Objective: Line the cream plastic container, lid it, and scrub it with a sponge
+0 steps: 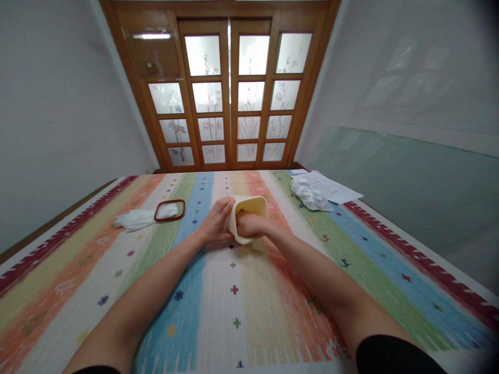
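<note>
- Head view: pale yellow container [258, 204] at the middle of the table, tipped on a slant, its squarish, round-cornered mouth facing the wearer.
- Left hand [218, 221] wrapped about the container's left outer side, gripping it; fingers over the upper edge, thumb side low.
- Right hand [250, 225] reaching in through the mouth from the right, inside up to about the wrist. Fingers hidden by the wall; cannot tell whether they are curled or spread, or hold anything.
- Both forearms bare, coming in from the lower corners; black sleeve [392, 355] at the right elbow.
- Under all this, a striped tablecloth [218, 317]: blue, white, yellow, orange and green bands, small star and cross motifs, dark red borders at the sides.
- Left of the hands, well apart: dark red rounded frame [170, 219] with a see-through middle, overlapping the end of a whitish bundle [136, 220], material unclear.
- Right, farther back: crumpled white wad [311, 195] just beside printed sheets [333, 188], print too small to read.
- Beyond the table, wooden doors [230, 78] with frosted, plant-patterned panes; greenish panel [405, 182] along the right wall.
</note>
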Available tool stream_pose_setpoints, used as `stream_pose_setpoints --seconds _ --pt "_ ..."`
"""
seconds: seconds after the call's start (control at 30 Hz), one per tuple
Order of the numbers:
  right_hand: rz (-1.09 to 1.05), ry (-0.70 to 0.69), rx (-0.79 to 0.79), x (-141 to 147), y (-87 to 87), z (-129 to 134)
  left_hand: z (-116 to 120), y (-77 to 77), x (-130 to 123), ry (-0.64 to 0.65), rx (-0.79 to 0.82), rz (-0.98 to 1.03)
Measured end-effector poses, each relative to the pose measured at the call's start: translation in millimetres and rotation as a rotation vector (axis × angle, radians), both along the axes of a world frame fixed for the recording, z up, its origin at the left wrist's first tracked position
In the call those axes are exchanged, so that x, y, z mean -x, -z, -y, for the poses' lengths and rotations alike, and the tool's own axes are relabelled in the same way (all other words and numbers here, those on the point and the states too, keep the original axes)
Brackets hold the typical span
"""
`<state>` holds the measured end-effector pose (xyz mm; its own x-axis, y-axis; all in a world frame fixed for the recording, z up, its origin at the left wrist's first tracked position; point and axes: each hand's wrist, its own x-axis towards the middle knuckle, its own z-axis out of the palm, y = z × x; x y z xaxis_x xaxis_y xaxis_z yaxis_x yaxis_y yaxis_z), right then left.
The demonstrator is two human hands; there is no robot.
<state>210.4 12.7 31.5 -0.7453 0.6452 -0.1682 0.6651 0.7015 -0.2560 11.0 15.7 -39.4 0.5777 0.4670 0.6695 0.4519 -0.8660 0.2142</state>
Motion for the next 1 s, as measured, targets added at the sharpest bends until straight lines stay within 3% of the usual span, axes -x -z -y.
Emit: stream_pose_setpoints --seconds 0.07,0.13,0.37,0.53,0.7,0.87,1.0 --pt "-0.022 -0.002 -0.007 4 6.2 -4 0 0.2 1 -0.024 0.015 0.009" --pt "0.006 -0.011 0.000 3 0.9 -3 -3 1.5 4 -0.039 0.032 0.026" --pt "0.005 -0.112 -0.019 -18 -49.4 21 -18 8.3 15 -0.038 0.082 0.192" --pt "-0.093 -0.166 -0.076 -34 -68.3 40 -24 8.2 17 -0.034 0.164 0.262" --pt "-0.077 -0.081 -0.205 -29 -61.1 38 -25 15.4 21 -0.097 0.151 0.253" --pt "-0.072 -0.082 -0.214 -23 -50.7 26 -22 24.6 23 -0.148 0.064 0.219" --pt "-0.159 0.038 -0.262 -21 -44.6 20 -17 25.7 16 -0.183 0.042 0.164"
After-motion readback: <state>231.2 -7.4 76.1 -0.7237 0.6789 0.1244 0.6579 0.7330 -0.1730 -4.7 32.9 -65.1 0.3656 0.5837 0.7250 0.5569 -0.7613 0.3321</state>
